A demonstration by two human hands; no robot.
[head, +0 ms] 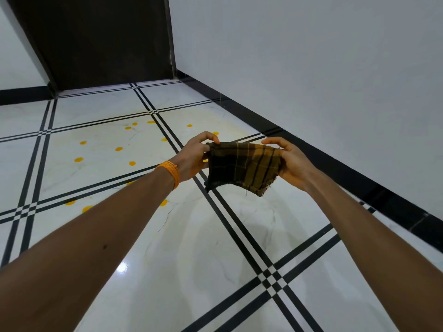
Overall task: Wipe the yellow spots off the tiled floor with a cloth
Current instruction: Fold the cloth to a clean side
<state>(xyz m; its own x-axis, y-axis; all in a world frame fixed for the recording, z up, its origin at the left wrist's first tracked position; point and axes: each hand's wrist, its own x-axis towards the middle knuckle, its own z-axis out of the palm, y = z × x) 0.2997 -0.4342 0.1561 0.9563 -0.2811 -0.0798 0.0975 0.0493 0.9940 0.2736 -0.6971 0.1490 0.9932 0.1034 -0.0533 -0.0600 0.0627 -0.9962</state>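
A dark brown and ochre checked cloth (242,167) hangs stretched in the air above the floor. My left hand (194,156) pinches its upper left corner, and my right hand (291,161) pinches its upper right corner. An orange thread band circles my left wrist. Several yellow spots (78,160) dot the white tiled floor (191,248), mostly on the tile beyond and left of my hands; a few lie near my left forearm. The cloth hides part of the floor behind it.
A white wall (311,68) with a black skirting strip (335,168) runs along the right. A dark door (103,39) stands at the far end. Black double lines cross the tiles.
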